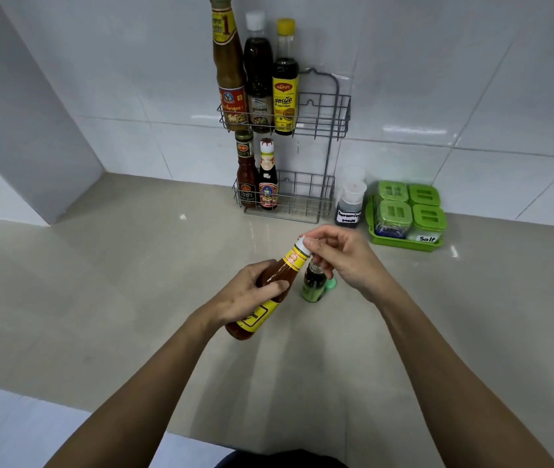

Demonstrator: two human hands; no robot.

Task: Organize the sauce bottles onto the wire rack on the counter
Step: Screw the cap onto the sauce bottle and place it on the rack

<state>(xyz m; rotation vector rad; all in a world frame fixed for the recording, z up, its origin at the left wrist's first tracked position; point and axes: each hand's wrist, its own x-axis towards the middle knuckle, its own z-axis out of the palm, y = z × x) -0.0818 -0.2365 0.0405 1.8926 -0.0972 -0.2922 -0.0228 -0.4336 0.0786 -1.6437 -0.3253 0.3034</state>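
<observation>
White wall tiles meet a pale beige worktop [106,282], and at its back edge stands the two-tier wire rack [322,130], three bottles filling the left of the upper basket and two the left of the lower. Near the middle of the worktop the left hand [252,295] is wrapped round the body of a red sauce bottle [268,292], held tilted off the surface, while the right hand [339,255] pinches its white cap with the fingertips. A small dark bottle [313,282] stands just beneath the cap; a careless swing of either hand could probably topple it. If the cap is loose, the tilt may let sauce leak. Most labels are in Thai script; the tall bottle shows a large "1". Right of the rack, a jar [349,206] reads "Seasoning sauce", and the green container set [407,214] bears "Salt".
</observation>
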